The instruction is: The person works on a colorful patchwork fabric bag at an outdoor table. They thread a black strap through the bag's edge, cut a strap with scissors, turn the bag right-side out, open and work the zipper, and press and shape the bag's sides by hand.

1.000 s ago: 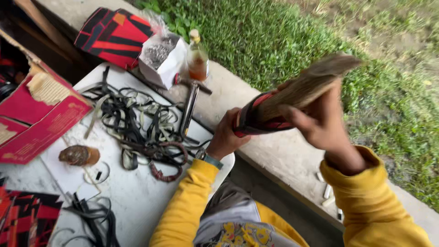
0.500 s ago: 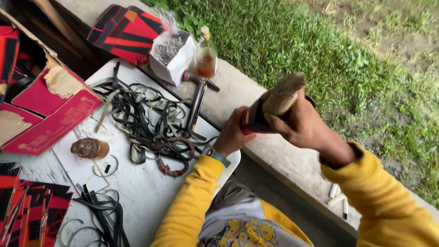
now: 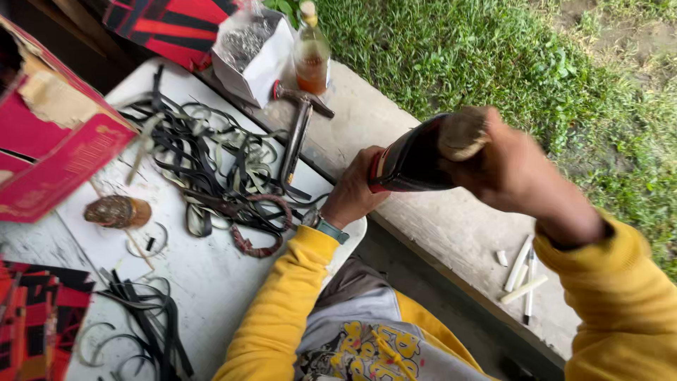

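The dark, red-edged sandal-like piece with a worn tan sole is held up over the concrete ledge, and since a moment ago it has turned from side-on to end-on, so its narrow end now faces the camera. The left hand is closed around its lower end and the right hand wrapped over its top, both gripping firmly. Out on the white desk lie a tangle of black rubber strips, a rusty hammer, a white box of small nails, a bottle of amber liquid and a red cardboard box.
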Action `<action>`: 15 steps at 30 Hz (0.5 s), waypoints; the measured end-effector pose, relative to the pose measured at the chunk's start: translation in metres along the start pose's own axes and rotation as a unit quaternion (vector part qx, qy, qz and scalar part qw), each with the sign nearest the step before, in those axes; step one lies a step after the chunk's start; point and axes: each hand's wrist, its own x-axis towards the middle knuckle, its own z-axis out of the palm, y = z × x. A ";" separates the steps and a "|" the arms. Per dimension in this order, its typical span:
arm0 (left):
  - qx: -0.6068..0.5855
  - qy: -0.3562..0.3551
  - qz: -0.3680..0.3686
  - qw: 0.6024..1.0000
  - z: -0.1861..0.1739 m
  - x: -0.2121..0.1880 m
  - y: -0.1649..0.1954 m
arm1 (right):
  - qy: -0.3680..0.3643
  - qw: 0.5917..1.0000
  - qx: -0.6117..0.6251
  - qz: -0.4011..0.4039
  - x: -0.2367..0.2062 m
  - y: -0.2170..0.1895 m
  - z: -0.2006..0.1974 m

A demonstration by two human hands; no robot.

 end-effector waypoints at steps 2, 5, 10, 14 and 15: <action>0.004 -0.001 0.005 1.000 0.001 -0.002 0.000 | 0.033 0.979 0.040 -0.195 -0.007 0.011 -0.005; -0.010 -0.002 0.003 1.000 0.006 -0.005 -0.002 | 0.007 0.983 -0.026 -0.182 -0.018 0.022 -0.007; 0.007 0.011 0.025 1.000 0.013 -0.007 -0.006 | 0.107 0.989 0.101 -0.022 -0.019 -0.002 -0.002; 0.003 -0.004 -0.009 1.000 0.011 -0.011 -0.009 | 0.079 0.995 0.063 0.011 -0.003 -0.030 0.005; -0.016 0.004 -0.001 1.000 0.012 -0.010 -0.010 | 0.118 0.989 0.087 0.011 0.002 -0.032 0.004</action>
